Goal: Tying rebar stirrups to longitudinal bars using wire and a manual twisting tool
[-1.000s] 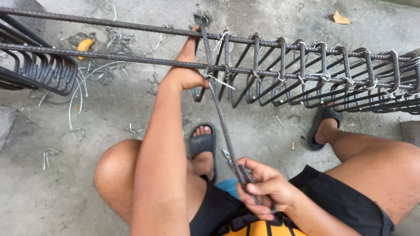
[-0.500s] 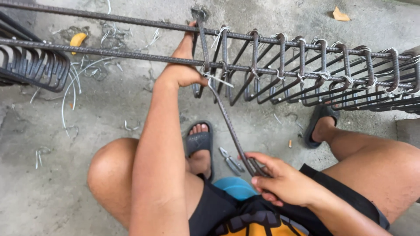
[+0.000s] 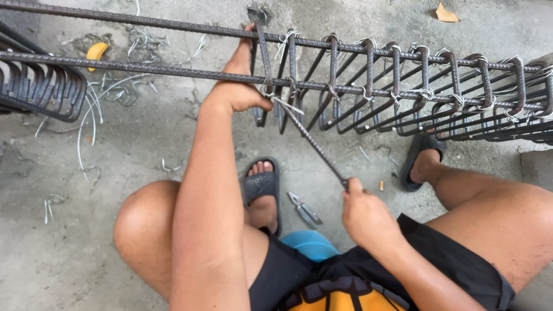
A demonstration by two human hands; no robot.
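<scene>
Head view: my right hand (image 3: 364,214) has shifted its hold since half a second ago, from loose fingers low on the ribbed steel hook rod (image 3: 311,140) to a full fist clenched round its near end, rod swung to my right. I read that as torque going onto the wire tie (image 3: 275,98). The rod's far tip sits in that tie, where the leftmost steel loop (image 3: 260,63) crosses the long ribbed bar (image 3: 144,69). My left hand (image 3: 239,92) grips that loop and bar at the joint. Pliers (image 3: 304,209) lie on rough concrete floor (image 3: 69,253) by my sandal (image 3: 262,187); thin bright wire offcuts (image 3: 86,124) scattered around.
</scene>
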